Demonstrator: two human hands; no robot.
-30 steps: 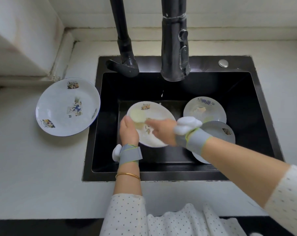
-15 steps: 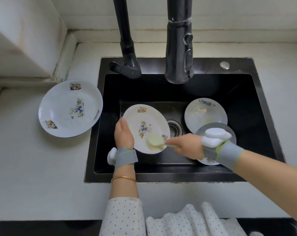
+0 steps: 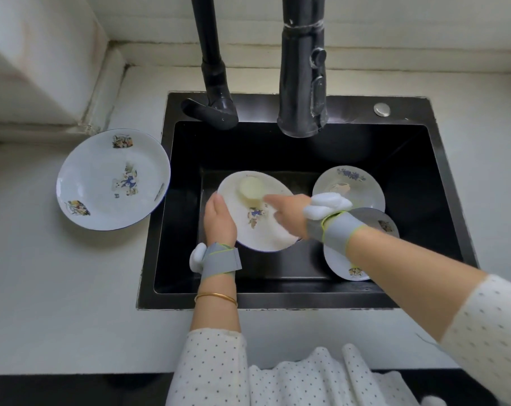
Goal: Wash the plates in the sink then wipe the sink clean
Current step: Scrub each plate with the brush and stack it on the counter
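SINK, MID-WASH: Over the black rectangular sink (image 3: 277,301), the left hand (image 3: 219,222) grips a white round plate with a blue cartoon print (image 3: 260,232) by its 9 o'clock rim, fingers packed together and curled round the edge. The plate sits tilted above the basin's centre, face up to my camera. The right hand (image 3: 288,215) reaches in from 4 o'clock, and its fingers touch a pale yellow round scrub pad (image 3: 250,187) lying at 12 o'clock on the plate's face. Motion blur stops me telling whether they pinch the pad or press it flat.

Two more plates lie in the basin at 3 o'clock. A white round blue-flower plate (image 3: 349,183) is the farther one. A white round plate with small edge prints (image 3: 340,265) overlaps its near edge and is partly hidden by the right forearm.

At the sink's 9 o'clock I see a deep white cartoon-print dish (image 3: 111,183) resting on the white countertop (image 3: 58,288), with its rim at the sink's edge. A black tap spout (image 3: 302,83) hangs at the basin's 12 o'clock, and a black tap stem (image 3: 216,92) stands at 11. A small silver round button (image 3: 382,109) sits on the sink's rim at 1 o'clock. A thin gold bangle (image 3: 216,297) circles the left forearm.
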